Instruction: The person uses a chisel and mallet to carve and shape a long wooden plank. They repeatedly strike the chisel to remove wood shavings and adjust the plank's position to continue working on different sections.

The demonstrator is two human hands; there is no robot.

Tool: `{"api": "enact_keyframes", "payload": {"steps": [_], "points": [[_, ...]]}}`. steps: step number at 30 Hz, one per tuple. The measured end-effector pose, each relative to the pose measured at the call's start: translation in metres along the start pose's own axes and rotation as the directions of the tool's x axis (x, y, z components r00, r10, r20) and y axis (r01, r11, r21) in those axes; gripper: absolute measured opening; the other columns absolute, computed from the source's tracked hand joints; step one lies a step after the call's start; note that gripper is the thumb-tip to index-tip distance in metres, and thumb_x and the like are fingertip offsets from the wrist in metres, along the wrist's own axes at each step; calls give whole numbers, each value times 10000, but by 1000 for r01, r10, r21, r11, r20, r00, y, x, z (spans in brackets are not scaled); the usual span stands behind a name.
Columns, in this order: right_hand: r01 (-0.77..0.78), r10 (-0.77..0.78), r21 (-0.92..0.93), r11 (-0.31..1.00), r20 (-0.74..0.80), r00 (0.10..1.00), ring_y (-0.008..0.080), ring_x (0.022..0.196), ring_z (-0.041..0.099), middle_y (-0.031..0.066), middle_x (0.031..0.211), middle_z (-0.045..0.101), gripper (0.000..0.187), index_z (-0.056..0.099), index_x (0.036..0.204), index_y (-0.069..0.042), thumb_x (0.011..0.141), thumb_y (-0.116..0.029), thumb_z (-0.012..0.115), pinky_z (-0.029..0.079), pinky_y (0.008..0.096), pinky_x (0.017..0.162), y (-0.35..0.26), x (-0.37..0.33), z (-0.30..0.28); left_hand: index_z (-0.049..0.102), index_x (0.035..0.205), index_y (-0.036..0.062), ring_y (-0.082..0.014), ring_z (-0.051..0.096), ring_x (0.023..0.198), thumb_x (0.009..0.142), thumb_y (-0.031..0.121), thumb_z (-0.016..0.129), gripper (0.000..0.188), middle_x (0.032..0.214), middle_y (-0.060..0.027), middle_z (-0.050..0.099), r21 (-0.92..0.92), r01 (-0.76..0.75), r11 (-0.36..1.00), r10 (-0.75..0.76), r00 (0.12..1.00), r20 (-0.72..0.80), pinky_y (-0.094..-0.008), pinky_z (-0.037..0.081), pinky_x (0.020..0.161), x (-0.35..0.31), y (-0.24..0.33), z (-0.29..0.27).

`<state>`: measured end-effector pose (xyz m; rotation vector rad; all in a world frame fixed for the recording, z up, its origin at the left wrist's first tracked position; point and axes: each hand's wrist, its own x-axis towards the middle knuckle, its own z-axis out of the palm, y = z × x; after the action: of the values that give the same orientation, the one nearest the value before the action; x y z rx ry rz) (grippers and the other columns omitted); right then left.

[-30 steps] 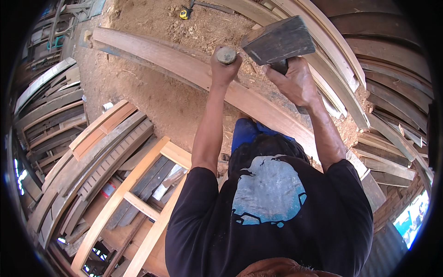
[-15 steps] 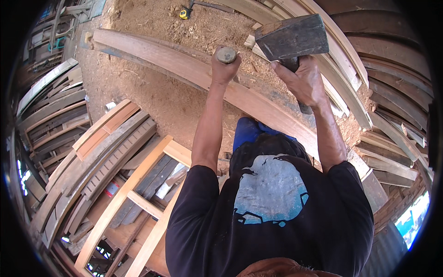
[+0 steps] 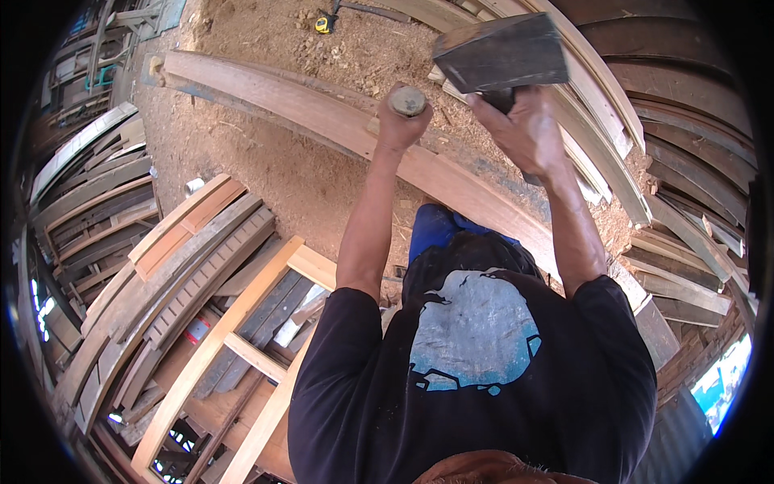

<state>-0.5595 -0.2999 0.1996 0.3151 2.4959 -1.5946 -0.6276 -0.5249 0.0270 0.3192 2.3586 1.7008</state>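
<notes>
A long reddish timber [image 3: 451,179] runs slantwise below my hands, from far left to near right. My left hand [image 3: 401,129] is closed round the upright handle of a chisel [image 3: 408,101]. Only its round worn butt shows; the blade is hidden beneath my fist. To the right, my right hand [image 3: 528,133] grips the handle of a big dark wooden mallet [image 3: 504,55]. The mallet's block head is raised, right of the chisel butt and apart from it. A small pale notch or chip [image 3: 373,125] shows on the timber beside my left fist.
Sawdust and shavings cover the ground [image 3: 258,161]. A yellow tape measure [image 3: 324,24] lies at the far side. Stacked boards [image 3: 605,137] stand at right, more planks [image 3: 177,258] at left. A pale wooden frame [image 3: 189,387] lies near left.
My left hand has shifted slightly to the right with the chisel. The mallet has moved a little left and farther away, its head tilting differently.
</notes>
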Motion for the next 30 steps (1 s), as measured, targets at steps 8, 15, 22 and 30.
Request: {"api": "enact_keyframes", "payload": {"steps": [8, 15, 22, 30], "points": [[92, -5, -480, 872, 179, 984, 397, 872, 699, 254, 902, 703, 325, 666, 1009, 28, 919, -273, 580, 543, 499, 821, 33, 32, 22, 636, 1034, 22, -138, 656, 824, 752, 49, 784, 320, 898, -67, 702, 5, -40, 999, 40, 998, 38, -305, 535, 733, -16, 10, 13], [108, 54, -568, 816, 261, 964, 382, 913, 712, 237, 948, 720, 319, 708, 964, 3, 893, -301, 641, 568, 472, 836, 49, 29, 50, 650, 1103, 5, -144, 688, 873, 750, 52, 794, 384, 930, -83, 725, 53, 0, 999, -6, 994, 108, -310, 549, 756, -20, 3, 14], [-100, 158, -288, 952, 187, 970, 413, 1005, 687, 282, 1004, 698, 361, 663, 1074, 30, 873, -270, 658, 534, 489, 903, 32, 18, 23, 625, 992, 13, -124, 648, 810, 788, 35, 756, 244, 872, -55, 693, -6, -63, 998, 62, 995, -84, -297, 529, 708, -19, -3, 24], [-129, 130, 116, 985, -3, 992, 313, 835, 671, 214, 905, 691, 399, 652, 1121, 36, 867, -272, 666, 517, 425, 790, 31, -5, 8, 558, 858, 37, -97, 562, 691, 783, 48, 763, 219, 749, -22, 614, -28, 83, 996, -85, 994, -64, -278, 470, 620, 1, 11, 2]]}}
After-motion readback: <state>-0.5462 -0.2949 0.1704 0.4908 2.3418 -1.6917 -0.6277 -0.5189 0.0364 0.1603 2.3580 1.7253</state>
